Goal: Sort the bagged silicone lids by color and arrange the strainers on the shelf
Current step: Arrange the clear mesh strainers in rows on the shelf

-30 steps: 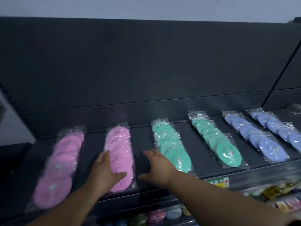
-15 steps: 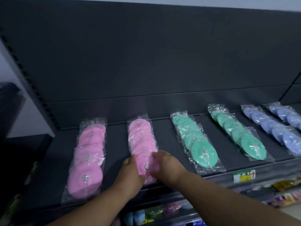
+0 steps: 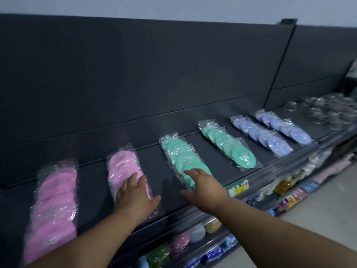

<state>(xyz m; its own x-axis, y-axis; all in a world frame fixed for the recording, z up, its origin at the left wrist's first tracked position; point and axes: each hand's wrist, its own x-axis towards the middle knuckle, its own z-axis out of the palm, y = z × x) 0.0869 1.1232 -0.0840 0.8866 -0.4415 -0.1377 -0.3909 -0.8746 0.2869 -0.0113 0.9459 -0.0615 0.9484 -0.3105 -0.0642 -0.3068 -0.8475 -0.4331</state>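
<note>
Left hand [image 3: 135, 194] lies flat on the near end of a pink lid row [image 3: 121, 165], fingers straight and close together, thumb stuck out toward the right hand. The bags run away from its fingertips toward the shelf's back panel. Right hand [image 3: 204, 190] sits over the near end of a green lid row [image 3: 179, 155], fingers loosely extended, thumb out toward the left hand; whether the palm presses the bags, I cannot tell. Neither hand pinches anything.

Between the 2 hands there's a bare strip of dark shelf [image 3: 164, 171]. Left of the left hand, apart from it, lies a second pink row [image 3: 56, 200]. Right of the right hand comes another green row [image 3: 228, 146], then 2 blue rows [image 3: 260, 136] further right and further back.

Well beyond the right hand, at the far end, a blurred cluster of clear items [image 3: 328, 111], too soft to identify. Just right of the right wrist, a yellow-green price tag [image 3: 238, 187] on the shelf edge. Below both forearms, colourful packaged goods [image 3: 195, 233] on a lower shelf.
</note>
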